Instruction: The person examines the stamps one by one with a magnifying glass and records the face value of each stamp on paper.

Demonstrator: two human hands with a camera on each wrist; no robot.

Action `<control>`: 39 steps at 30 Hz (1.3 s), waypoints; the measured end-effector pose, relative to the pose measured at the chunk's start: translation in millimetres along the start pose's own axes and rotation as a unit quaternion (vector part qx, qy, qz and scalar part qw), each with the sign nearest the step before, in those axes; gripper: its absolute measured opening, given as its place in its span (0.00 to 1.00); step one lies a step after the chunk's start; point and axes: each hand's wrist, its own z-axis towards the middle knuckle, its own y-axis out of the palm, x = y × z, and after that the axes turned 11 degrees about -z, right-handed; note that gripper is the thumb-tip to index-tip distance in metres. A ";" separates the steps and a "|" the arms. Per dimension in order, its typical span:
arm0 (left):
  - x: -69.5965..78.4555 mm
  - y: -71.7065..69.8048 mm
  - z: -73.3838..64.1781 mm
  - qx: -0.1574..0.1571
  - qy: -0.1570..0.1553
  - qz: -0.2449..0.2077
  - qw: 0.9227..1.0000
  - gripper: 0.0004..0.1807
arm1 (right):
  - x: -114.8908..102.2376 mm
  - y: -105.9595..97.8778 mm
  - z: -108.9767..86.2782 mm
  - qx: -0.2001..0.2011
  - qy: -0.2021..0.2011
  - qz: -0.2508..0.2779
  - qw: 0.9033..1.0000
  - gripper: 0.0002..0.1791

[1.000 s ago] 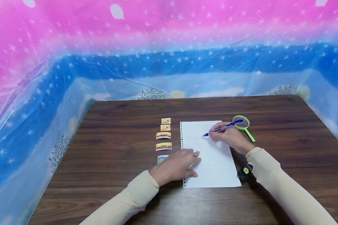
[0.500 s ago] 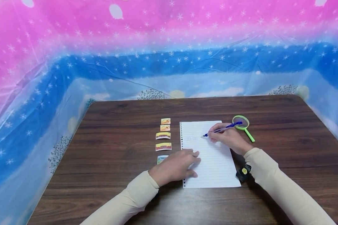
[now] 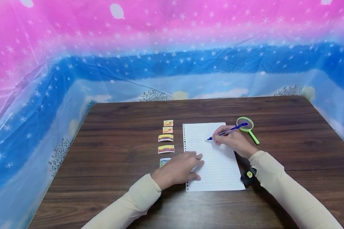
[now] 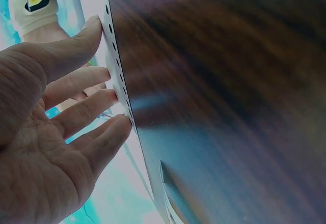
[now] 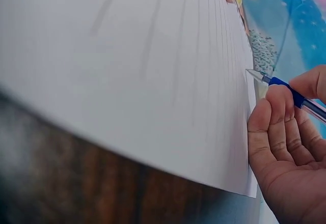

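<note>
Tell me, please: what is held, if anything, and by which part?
The right hand pinches a slim blue plastic pen by its grip, behind the tip. The left hand holds nothing; its fingers rest on white lined paper.

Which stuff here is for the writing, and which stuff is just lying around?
For the writing:
blue pen, in the right hand
lined paper, with the left hand on it

Probably just lying around:
green magnifying glass
picture cards, though their purpose isn't clear
</note>
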 end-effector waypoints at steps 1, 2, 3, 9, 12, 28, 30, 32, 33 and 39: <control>-0.1 0.0 -0.1 0.000 0.000 0.000 1.000 0.27 | -0.2 0.0 0.0 0.000 0.001 -0.002 1.000 0.12; 0.1 0.0 -0.3 0.000 -0.001 -0.001 1.000 0.27 | -0.5 -0.1 -0.1 -0.001 0.001 -0.001 1.000 0.12; 0.2 0.0 -0.1 0.000 0.001 0.001 1.000 0.27 | -0.8 -0.2 0.1 -0.002 0.000 0.003 1.000 0.12; 0.8 -0.2 0.0 0.003 0.012 0.005 1.000 0.27 | -0.3 0.2 0.7 -0.006 -0.011 0.023 1.000 0.11; 1.1 -0.3 -0.8 0.003 0.009 0.005 1.000 0.27 | 0.3 0.9 1.0 -0.002 -0.016 0.026 1.000 0.10; 0.0 -1.3 -1.0 0.004 0.013 0.001 1.000 0.27 | -1.6 1.5 2.5 0.003 0.024 0.006 1.000 0.14; -0.3 -1.0 -0.9 0.004 0.013 0.000 1.000 0.27 | -1.9 2.0 3.1 0.004 0.024 0.008 1.000 0.13; -0.5 -0.8 -0.7 0.006 0.014 0.000 1.000 0.27 | -2.1 2.1 3.0 0.005 0.023 0.008 1.000 0.12; -0.7 -0.5 -0.5 0.006 0.016 0.000 1.000 0.27 | -2.2 2.0 2.7 0.006 0.023 0.008 1.000 0.11; -1.2 0.4 0.4 0.007 0.018 0.003 1.000 0.27 | -3.3 1.9 1.3 0.008 0.012 0.008 1.000 0.09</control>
